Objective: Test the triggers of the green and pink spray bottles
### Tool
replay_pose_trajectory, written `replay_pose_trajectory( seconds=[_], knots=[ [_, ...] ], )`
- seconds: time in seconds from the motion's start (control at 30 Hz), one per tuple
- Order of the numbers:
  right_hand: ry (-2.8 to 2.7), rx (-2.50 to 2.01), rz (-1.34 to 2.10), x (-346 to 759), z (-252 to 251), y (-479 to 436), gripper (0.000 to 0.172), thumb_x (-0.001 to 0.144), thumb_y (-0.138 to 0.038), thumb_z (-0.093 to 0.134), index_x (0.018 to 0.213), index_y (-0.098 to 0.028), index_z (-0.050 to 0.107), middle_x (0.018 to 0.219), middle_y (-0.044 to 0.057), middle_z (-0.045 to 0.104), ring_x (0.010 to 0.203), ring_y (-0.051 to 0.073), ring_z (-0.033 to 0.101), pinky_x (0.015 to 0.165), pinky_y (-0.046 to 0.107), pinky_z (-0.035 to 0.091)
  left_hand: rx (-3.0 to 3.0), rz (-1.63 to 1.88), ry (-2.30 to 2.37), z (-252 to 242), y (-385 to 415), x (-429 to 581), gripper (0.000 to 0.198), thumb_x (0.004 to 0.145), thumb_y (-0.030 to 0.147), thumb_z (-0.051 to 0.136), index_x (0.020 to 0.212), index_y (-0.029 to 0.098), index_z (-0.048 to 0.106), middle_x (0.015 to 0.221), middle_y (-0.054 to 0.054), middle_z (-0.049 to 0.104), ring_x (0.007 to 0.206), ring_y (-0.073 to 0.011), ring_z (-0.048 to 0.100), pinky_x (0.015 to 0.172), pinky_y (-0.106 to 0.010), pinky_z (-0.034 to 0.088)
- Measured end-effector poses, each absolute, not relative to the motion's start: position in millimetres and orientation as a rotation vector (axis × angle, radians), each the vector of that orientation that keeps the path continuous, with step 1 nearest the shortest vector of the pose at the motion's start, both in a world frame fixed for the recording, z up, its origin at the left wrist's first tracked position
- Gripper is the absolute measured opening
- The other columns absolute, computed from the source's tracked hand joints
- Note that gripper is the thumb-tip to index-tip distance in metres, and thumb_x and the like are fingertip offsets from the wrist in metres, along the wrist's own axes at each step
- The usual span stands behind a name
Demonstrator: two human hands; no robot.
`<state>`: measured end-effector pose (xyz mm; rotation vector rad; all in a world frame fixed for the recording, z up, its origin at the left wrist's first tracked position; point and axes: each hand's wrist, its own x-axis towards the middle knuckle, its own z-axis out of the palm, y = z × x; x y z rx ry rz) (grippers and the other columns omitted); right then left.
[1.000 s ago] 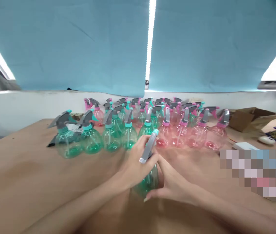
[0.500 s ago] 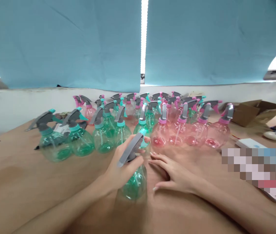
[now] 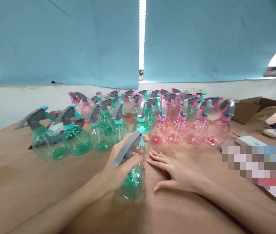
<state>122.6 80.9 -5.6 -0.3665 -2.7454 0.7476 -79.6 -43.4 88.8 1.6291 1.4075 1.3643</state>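
- Now the right hand [image 3: 177, 172] has been drawn off the green trigger-spray bottle [image 3: 133, 184], its fingers spread and empty.
- The bottle's neck is gripped by the fingers of the left hand [image 3: 116, 174]; control is thus left to one hand.
- It is held low at the near worktop [image 3: 169, 214].

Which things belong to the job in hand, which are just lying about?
Job: green spray bottle in the left hand; likely the green bottles and pink bottles standing beyond.

Probably lying about: brown cardboard; white box; white mouse-shaped object.
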Motion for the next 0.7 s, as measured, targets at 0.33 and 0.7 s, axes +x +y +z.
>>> replay_pose_trajectory(
  seconds=[0.33, 0.7],
  knots=[
    [-2.745, -0.396, 0.817, 125.6, -0.4, 80.9, 0.085, 0.074, -0.062, 0.071, 0.146, -0.029, 0.039, 0.153, 0.009, 0.035, 0.142, 0.034, 0.029, 0.114, 0.058, 0.027, 1.625, 1.367, 1.466, 93.6, -41.4, -78.3, 0.024, 0.074, 0.020, 0.054, 0.096, 0.024, 0.063, 0.101, -0.002, 0.066, 0.092, -0.0220, 0.062, 0.087, -0.037, 0.047],
    [-2.722, -0.411, 0.862, 126.3, -1.4, 82.0, 0.082, 0.074, -0.060, 0.072, 0.145, -0.032, 0.041, 0.153, 0.006, 0.035, 0.142, 0.033, 0.029, 0.114, 0.058, 0.025, 1.605, 1.319, 1.525, 102.8, -42.5, -76.4, 0.009, 0.071, 0.024, 0.056, 0.079, 0.021, 0.057, 0.079, -0.001, 0.059, 0.070, -0.0176, 0.057, 0.064, -0.031, 0.045]
  ],
)
